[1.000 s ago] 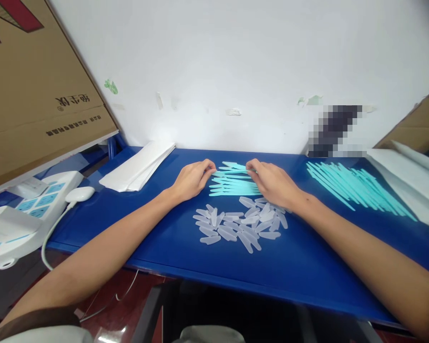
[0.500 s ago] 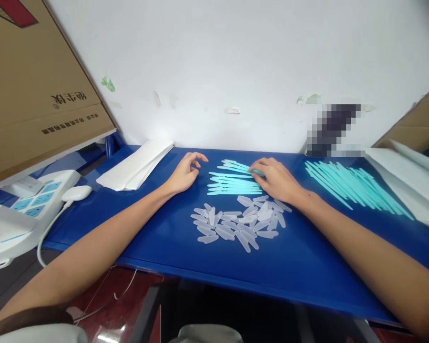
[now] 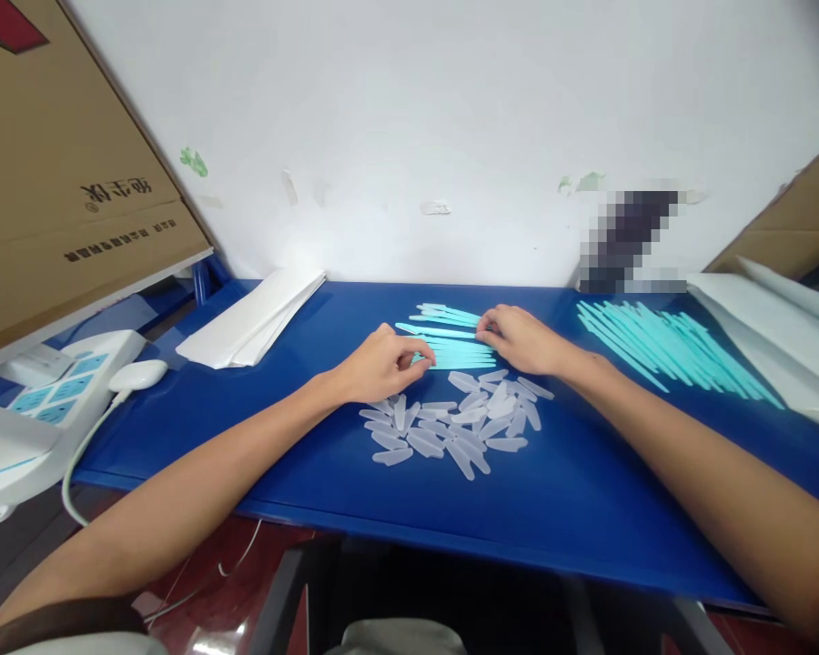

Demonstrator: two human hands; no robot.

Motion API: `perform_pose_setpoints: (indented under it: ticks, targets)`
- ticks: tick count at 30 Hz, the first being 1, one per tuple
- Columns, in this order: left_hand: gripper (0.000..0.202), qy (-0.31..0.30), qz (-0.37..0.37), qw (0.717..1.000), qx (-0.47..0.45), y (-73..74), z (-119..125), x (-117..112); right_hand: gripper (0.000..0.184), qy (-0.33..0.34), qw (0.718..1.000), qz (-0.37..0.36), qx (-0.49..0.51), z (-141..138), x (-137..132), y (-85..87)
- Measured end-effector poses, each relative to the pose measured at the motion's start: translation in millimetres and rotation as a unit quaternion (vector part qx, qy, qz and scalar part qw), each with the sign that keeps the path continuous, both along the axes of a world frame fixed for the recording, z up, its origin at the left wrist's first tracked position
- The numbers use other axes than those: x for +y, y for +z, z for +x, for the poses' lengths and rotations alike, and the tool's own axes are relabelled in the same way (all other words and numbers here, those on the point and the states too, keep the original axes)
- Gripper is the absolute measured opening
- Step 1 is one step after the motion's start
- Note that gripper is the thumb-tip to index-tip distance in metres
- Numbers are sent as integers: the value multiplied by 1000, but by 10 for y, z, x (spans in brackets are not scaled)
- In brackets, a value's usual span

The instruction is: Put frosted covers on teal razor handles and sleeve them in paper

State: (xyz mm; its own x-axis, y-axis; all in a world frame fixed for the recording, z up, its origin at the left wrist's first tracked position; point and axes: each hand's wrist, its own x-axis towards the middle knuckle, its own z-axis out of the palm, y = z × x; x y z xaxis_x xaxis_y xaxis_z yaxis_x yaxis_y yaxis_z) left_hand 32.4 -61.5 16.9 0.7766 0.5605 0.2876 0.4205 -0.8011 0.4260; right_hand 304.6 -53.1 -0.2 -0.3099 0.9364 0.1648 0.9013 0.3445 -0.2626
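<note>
A row of slim turquoise plastic sticks (image 3: 454, 353) lies side by side on the blue table, their kind too small to tell. At its right end my right hand (image 3: 519, 338) has thumb and fingers closed on the end of one turquoise stick (image 3: 437, 331). My left hand (image 3: 389, 362) is over the row's left ends, thumb and fingertips pinched together; anything between them is too small to make out. Close in front of both hands is a loose pile of small translucent plastic pieces (image 3: 427, 443), flat and tapered like little covers. My left wrist hides the pile's upper left edge.
A larger bundle of turquoise sticks (image 3: 675, 350) lies to the right, beside white sheeting (image 3: 751, 318). Folded white paper (image 3: 246, 323) is at the back left. A power strip (image 3: 75, 391) with a white cable and a cardboard box (image 3: 75, 182) stand at the left.
My left hand has moved right and nearer, from beside the row to over its left ends, its fingers closing into a pinch. My right hand has shifted slightly at the right ends.
</note>
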Motion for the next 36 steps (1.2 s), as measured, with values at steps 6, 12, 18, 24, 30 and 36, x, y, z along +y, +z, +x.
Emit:
perform_pose_setpoints:
  ticks: [6, 12, 18, 24, 30, 36]
  targets:
    - [30, -16, 4, 998, 53, 78, 201, -72, 18, -31, 999, 27, 25, -38, -47, -13]
    - [39, -35, 92, 986, 135, 29, 294, -72, 18, -46, 991, 89, 88, -51, -43, 2]
    - [32, -39, 90, 986, 134, 34, 272, -35, 16, -42, 989, 110, 95, -1, -20, -55]
    - [21, -12, -3, 999, 48, 51, 172, -19, 19, -51, 990, 99, 90, 66, -55, -50]
    - [21, 65, -29, 992, -108, 3, -42, 94, 23, -56, 988, 88, 116, 112, -55, -38]
    - [26, 208, -76, 954, -204, -95, -264, 456, 20, -38, 977, 118, 174, 41, -87, 5]
